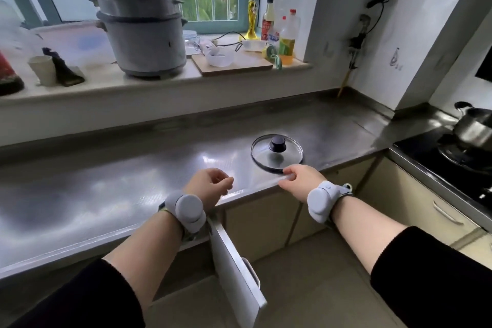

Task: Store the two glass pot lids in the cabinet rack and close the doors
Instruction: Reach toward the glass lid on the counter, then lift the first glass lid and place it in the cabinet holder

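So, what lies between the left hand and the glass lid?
In the head view, only bare steel counter separates the left hand from the glass lid; the right hand sits beside it.

Grey stacked steamer pot (141, 32) on the windowsill, cutting board (234, 66) beside it, bottles (282, 34) at the sill's right end, paper cup (42, 69) near its left end, kettle (474, 125) on the stove.

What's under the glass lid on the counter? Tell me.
Only bare steel counter shows through the glass lid, plus the knob's dark reflection. The right hand covers its near rim, so that bit is hidden.
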### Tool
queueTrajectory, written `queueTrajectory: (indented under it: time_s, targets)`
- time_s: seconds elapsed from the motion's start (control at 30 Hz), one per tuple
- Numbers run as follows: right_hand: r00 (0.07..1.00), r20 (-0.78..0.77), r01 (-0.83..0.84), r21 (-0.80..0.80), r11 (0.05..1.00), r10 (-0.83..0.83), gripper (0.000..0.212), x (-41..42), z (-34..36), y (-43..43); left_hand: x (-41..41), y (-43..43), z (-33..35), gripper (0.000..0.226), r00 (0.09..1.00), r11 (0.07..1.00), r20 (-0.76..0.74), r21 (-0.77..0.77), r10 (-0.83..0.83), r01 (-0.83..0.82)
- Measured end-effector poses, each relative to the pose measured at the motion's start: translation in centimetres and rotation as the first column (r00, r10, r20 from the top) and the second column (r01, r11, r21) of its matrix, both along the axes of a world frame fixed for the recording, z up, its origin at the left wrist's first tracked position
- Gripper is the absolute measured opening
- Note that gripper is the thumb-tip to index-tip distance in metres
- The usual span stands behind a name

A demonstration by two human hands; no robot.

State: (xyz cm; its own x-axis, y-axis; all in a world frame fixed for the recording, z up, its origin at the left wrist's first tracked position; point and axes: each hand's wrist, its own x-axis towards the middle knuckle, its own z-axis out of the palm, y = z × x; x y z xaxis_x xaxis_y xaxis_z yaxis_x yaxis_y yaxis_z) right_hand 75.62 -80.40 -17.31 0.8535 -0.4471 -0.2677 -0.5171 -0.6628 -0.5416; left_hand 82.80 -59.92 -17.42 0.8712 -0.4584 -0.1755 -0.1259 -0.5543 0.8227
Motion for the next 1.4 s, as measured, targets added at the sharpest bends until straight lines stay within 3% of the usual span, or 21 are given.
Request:
queueTrajectory:
  time_s: [0.17, 0.23, 0.33, 0.47, 0.67, 0.73, 0.83, 1.07, 1.17, 1.27, 1.4]
  targets:
    - [0.998, -0.041, -0.039, -0.031, 0.999, 0.038, 0.036, 6.3, -2.8, -4.5, 3.5, -3.8, -2.0, 0.027, 0.995, 0.998, -0.071, -0.017, 0.066, -0.067]
    - [0.996, -0.054, -0.066, -0.039, 0.997, 0.064, 0.02, 9.2, -4.1, -6.7, 5.0, -5.7, -2.9, 0.032, 0.988, 0.994, -0.111, -0.011, 0.11, -0.112]
    - [0.99, -0.084, -0.117, -0.085, 0.99, 0.11, 0.03, 13.5, -6.2, -9.5, 7.5, -8.2, -4.4, 0.034, 0.981, 0.989, -0.128, 0.051, 0.144, -0.138]
    - [0.989, -0.096, -0.115, -0.073, 0.991, 0.108, 0.018, 18.0, -8.8, -12.4, 10.6, -10.8, -6.4, 0.032, 0.968, 0.98, -0.162, 0.079, 0.193, -0.182]
    - [0.985, -0.069, -0.167, -0.112, 0.98, 0.16, 0.02, 23.1, -12.5, -15.0, 14.2, -13.8, -9.6, 0.031, 0.949, 0.969, -0.201, 0.108, 0.242, -0.224]
    - [0.983, -0.081, -0.172, -0.123, 0.977, 0.163, 0.016, 24.2, -13.1, -15.3, 14.8, -14.2, -10.4, 0.03, 0.945, 0.965, -0.207, 0.112, 0.255, -0.236]
    - [0.984, -0.094, -0.168, -0.168, 0.971, 0.153, 0.026, 25.4, -14.0, -15.9, 15.3, -14.5, -11.3, 0.03, 0.937, 0.964, -0.23, 0.11, 0.261, -0.242]
    - [0.982, -0.085, -0.185, -0.238, 0.954, 0.169, 0.016, 26.7, -14.6, -15.0, 15.8, -13.8, -12.2, 0.035, 0.89, 0.942, -0.308, 0.109, 0.336, -0.318]
    - [0.981, -0.062, -0.192, -0.212, 0.958, 0.183, 0.011, 26.5, -13.8, -13.6, 15.7, -13.2, -12.1, 0.039, 0.875, 0.933, -0.324, 0.124, 0.36, -0.338]
    - [0.972, -0.039, -0.236, -0.149, 0.96, 0.233, 0.021, 26.0, -12.9, -11.7, 15.0, -11.8, -11.7, 0.04, 0.877, 0.927, -0.3, 0.134, 0.375, -0.35]
    - [0.939, -0.003, -0.342, -0.082, 0.936, 0.343, 0.012, 24.4, -10.8, -7.7, 13.2, -8.8, -11.0, 0.043, 0.864, 0.912, -0.294, 0.108, 0.409, -0.395]
